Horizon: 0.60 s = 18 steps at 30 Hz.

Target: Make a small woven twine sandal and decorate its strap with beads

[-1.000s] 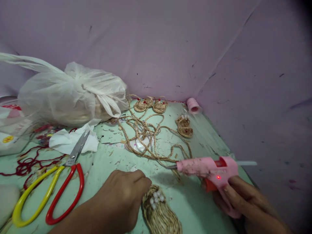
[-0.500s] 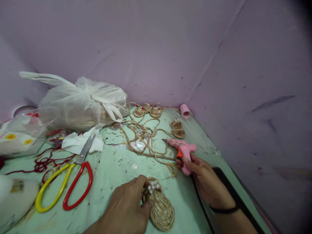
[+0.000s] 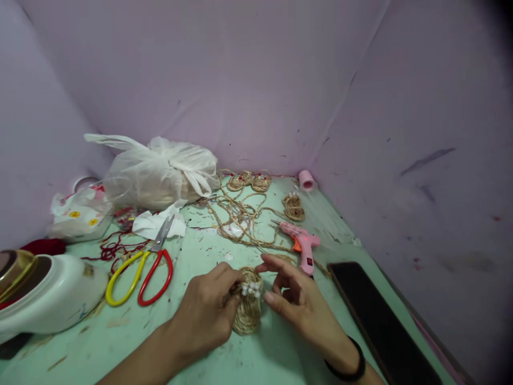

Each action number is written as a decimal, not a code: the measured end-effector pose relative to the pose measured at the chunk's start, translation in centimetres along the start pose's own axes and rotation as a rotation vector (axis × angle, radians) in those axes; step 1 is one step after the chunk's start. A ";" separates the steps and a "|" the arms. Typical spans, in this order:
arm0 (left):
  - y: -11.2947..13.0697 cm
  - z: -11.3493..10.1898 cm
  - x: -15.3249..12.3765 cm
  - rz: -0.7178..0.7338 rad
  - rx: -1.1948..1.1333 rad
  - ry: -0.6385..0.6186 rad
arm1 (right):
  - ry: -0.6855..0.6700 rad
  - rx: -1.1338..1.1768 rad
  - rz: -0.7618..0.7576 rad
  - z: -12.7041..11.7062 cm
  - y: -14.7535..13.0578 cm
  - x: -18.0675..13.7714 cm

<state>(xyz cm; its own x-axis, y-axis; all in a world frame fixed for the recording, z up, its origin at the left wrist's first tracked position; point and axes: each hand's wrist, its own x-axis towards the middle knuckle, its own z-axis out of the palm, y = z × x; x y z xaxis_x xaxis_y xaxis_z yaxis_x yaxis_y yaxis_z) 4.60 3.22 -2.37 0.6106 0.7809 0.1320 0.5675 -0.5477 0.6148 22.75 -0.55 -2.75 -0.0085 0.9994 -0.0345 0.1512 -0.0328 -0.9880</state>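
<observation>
A small woven straw slipper (image 3: 246,319) with a band of white beads (image 3: 251,290) is at the near middle of the table. My left hand (image 3: 206,307) pinches its left edge by the band. On the other side, my right hand (image 3: 300,305) hovers with fingers apart and holds nothing; its fingertips are close to the beads, and I cannot tell whether they touch. A pink hot glue gun (image 3: 306,247) with an orange trigger lies beyond my right hand, nozzle pointing left.
Scissors (image 3: 155,262) with yellow and red handles lie left. Tangled straw cord (image 3: 250,235) and another slipper (image 3: 294,207) are farther back. A black phone-like slab (image 3: 380,321) lies right, a white plastic bag (image 3: 160,171) back left, and a pink spool (image 3: 306,181) by the wall.
My right hand has let go of the glue gun, now lying on the table, and has come over beside the slipper. The slipper, still in my left hand, is turned more upright in view.
</observation>
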 end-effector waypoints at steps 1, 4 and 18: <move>0.0 -0.1 0.0 0.021 0.008 0.010 | -0.003 -0.005 -0.017 -0.1 0.1 -0.1; -0.2 -0.2 0.3 0.050 0.014 0.010 | -0.056 -0.011 -0.058 -0.1 0.6 -0.5; 0.8 2.2 0.3 -0.762 -0.804 -0.016 | 0.014 0.405 0.224 1.8 2.1 0.2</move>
<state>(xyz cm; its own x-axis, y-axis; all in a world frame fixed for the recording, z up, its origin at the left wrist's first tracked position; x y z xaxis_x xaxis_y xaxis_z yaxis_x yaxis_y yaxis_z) 6.44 2.41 -3.56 0.2648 0.8231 -0.5023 0.2770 0.4340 0.8573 21.28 -0.45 -5.07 -0.0055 0.9669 -0.2549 -0.2507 -0.2481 -0.9357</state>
